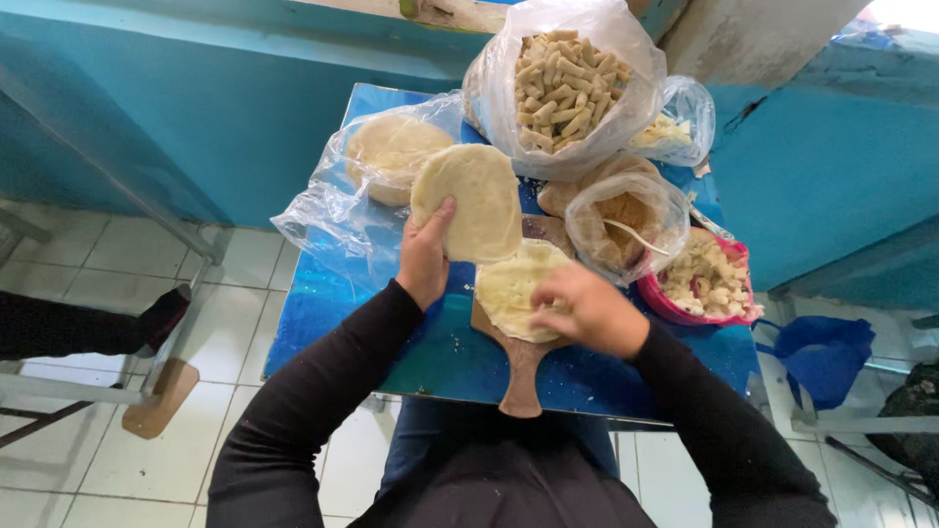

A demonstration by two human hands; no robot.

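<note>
While the big bag of rolled pieces (pixel 565 86) past both hands looked like a pile already done, plenty was left: a stack of dough rounds (pixel 393 149) sat bagged just beyond the left hand (pixel 424 256). That hand was closed on the edge of a lifted dough round (pixel 471 198), thumb on top. The right hand (pixel 585 311) was curled, fingertips pressed on another round (pixel 511 286) lying on the wooden board (pixel 520 367) under it. Filling was beside it in a pink bowl (pixel 706 284). Blue counter (pixel 430 352), blue walls, white tile floor (pixel 108 293).
</note>
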